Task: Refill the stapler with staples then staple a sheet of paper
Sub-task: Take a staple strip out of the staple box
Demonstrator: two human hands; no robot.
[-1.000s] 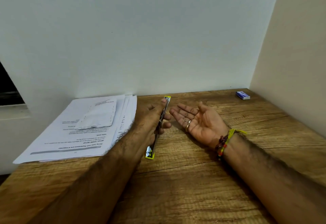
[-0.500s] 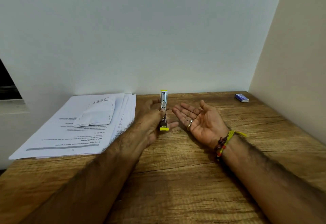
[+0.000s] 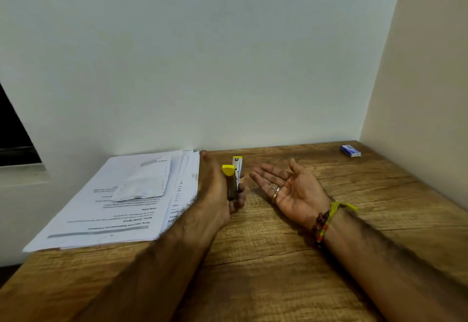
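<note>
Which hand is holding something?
The left hand: it grips the yellow-tipped metal stapler upright. The right hand lies palm-up and open on the wooden table, holding nothing.

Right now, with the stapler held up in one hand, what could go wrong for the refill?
1. The left hand grips the stapler upright above the table; if the grip loosens, it may drop.
2. The right hand lies open and empty, and the small blue box, possibly staples, sits in the far corner, so a long reach is needed.
3. The paper stack lies beside the left hand; the arm could push the sheets.
</note>
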